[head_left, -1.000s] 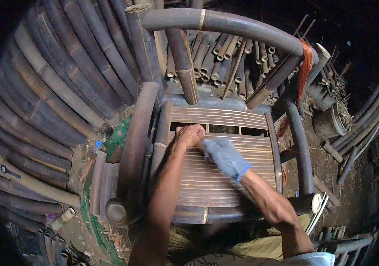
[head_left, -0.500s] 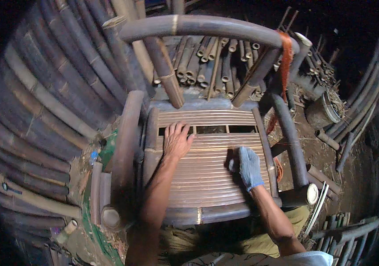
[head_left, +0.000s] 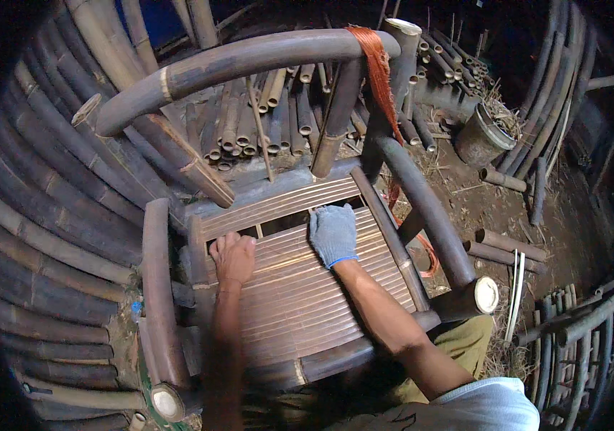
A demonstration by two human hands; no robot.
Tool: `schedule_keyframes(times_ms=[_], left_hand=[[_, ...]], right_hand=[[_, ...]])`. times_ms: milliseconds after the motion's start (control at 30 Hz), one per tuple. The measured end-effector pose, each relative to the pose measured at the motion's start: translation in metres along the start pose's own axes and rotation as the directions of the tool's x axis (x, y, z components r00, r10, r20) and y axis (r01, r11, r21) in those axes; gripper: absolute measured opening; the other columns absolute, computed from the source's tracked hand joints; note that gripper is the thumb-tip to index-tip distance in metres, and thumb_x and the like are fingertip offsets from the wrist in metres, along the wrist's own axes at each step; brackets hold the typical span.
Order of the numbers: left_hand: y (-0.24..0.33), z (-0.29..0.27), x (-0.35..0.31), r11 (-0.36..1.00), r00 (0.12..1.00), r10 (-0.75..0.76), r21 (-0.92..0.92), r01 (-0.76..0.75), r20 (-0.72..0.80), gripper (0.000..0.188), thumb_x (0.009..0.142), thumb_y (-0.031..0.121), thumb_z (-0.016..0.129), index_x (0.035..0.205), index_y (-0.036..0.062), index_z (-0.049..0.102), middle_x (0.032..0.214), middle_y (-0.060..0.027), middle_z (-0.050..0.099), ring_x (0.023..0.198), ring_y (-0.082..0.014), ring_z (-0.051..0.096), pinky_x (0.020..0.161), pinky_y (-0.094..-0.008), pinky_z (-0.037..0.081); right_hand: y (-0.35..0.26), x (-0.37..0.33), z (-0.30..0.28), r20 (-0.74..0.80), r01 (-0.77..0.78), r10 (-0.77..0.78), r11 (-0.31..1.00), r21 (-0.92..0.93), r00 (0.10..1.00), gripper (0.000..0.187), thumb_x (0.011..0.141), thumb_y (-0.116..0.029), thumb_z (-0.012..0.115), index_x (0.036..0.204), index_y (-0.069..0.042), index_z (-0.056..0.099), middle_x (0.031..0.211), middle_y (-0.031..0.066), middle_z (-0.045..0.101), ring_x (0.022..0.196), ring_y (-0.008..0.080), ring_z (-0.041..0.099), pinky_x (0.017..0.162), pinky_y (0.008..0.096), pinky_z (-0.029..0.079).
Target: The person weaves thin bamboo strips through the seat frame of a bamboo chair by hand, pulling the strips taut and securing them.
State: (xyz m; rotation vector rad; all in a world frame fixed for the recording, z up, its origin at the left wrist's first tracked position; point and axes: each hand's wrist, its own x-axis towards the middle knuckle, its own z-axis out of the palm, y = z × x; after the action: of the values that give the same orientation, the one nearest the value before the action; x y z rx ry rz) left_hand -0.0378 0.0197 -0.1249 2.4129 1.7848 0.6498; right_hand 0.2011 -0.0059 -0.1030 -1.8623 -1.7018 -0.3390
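Note:
A dark bamboo chair (head_left: 299, 370) stands before me, its seat covered with thin brown bamboo slats (head_left: 292, 287). A gap (head_left: 285, 223) runs across the seat between the rear slats (head_left: 278, 208) and the larger front group. My bare left hand (head_left: 233, 257) is closed at the gap's left end, its fingers curled over the front group's edge slat. My right hand (head_left: 333, 233), in a grey knitted glove with a blue cuff, grips the same edge farther right. Its fingertips are mostly hidden.
The curved bamboo backrest (head_left: 249, 61) arches over the seat's far side, with an orange strap (head_left: 375, 65) tied on it. Cut bamboo pieces (head_left: 278, 115) are stacked behind. Bamboo poles (head_left: 62, 179) line the left, and a bucket (head_left: 485, 136) of scraps stands at the right.
My gloved right hand has moved forward from the middle of the slats to the gap's edge. My left hand has curled its fingers over that edge. The view has turned and tilted.

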Motion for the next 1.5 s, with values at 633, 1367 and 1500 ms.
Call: schedule_keyframes(times_ms=[633,1367,1500], left_hand=[[0.080,-0.068,-0.008,0.771,0.959,0.281,-0.600,-0.214,0.020,0.030,0.079,0.007,0.067,0.109,0.0047,0.065,0.108,-0.0140,0.063,0.097,-0.0250,0.062,0.083,-0.0361,0.049],[-0.042,0.044,0.084,0.988,0.710,0.030,-0.131,0.088,0.704,0.041,0.084,0.023,0.048,0.112,0.0000,0.066,0.122,-0.0246,0.061,0.116,-0.0341,0.059,0.099,-0.0431,0.044],[-0.026,0.028,0.091,0.974,0.637,-0.006,-0.139,0.178,0.771,0.047,0.082,0.023,0.048,0.120,0.0006,0.063,0.129,-0.0211,0.059,0.120,-0.0316,0.057,0.101,-0.0419,0.043]], right_hand=[[0.006,0.014,-0.284,0.014,-0.070,0.073,0.850,0.522,0.997,0.022,0.091,-0.018,0.064,0.099,0.001,0.072,0.088,0.0108,0.071,0.074,0.0142,0.064,0.067,0.0279,0.051],[-0.074,0.055,0.078,0.801,0.149,-0.439,0.897,0.415,0.407,0.019,0.084,-0.018,0.057,0.072,-0.008,0.068,0.076,0.0177,0.066,0.066,0.0314,0.064,0.060,0.0412,0.053],[-0.050,0.057,0.098,0.887,-0.934,-0.390,0.148,0.325,0.247,0.024,0.089,-0.013,0.054,0.064,-0.013,0.051,0.055,0.0007,0.045,0.043,0.0146,0.047,0.036,0.0348,0.039]])
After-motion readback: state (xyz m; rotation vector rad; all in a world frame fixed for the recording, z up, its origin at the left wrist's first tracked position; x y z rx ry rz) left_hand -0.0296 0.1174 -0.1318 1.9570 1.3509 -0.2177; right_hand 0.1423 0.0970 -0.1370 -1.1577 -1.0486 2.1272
